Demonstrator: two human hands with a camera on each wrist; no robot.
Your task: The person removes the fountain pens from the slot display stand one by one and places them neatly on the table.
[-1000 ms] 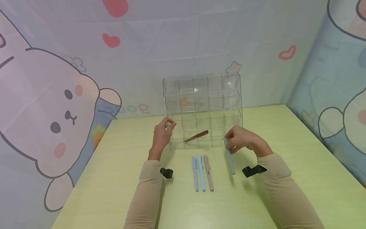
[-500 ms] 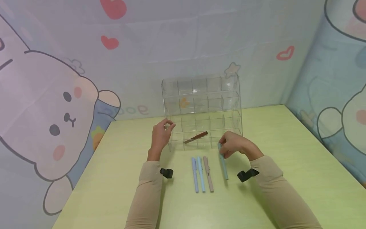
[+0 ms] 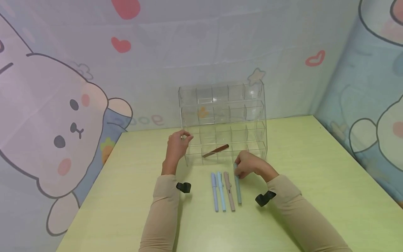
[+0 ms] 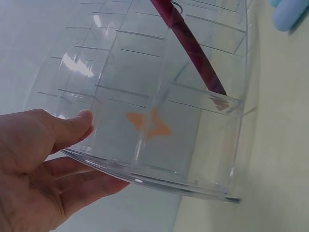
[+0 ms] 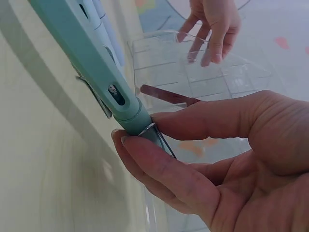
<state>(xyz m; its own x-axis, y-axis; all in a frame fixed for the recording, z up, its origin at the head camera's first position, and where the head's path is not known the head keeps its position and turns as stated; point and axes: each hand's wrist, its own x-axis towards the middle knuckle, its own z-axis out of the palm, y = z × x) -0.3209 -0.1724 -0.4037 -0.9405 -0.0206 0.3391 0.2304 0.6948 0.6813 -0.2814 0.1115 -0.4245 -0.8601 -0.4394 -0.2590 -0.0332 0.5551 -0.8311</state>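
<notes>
A clear acrylic rack (image 3: 223, 123) with tiers of small compartments stands on the table. My left hand (image 3: 177, 148) grips its left side panel, thumb on the inner face and fingers behind, as the left wrist view shows. A dark red pen (image 4: 193, 50) leans slanted in the bottom tier. My right hand (image 3: 251, 166) pinches a teal pen (image 5: 91, 58) by its clip end between thumb and fingers. The teal pen lies just right of a taupe pen (image 3: 230, 191), a light blue pen (image 3: 221, 191) and a lavender pen (image 3: 214, 192); whether it touches the table I cannot tell.
The pale yellow-green table (image 3: 126, 210) carries everything. Behind it hangs a cartoon-printed cloth (image 3: 220, 42), close to the rack's back. Another printed cloth (image 3: 362, 87) borders the right side. A black wrist camera (image 3: 265, 198) sits near the right cuff.
My right hand has brought the teal pen leftward and toward me, away from the rack's front, to beside the taupe pen. My left hand keeps its place on the rack.
</notes>
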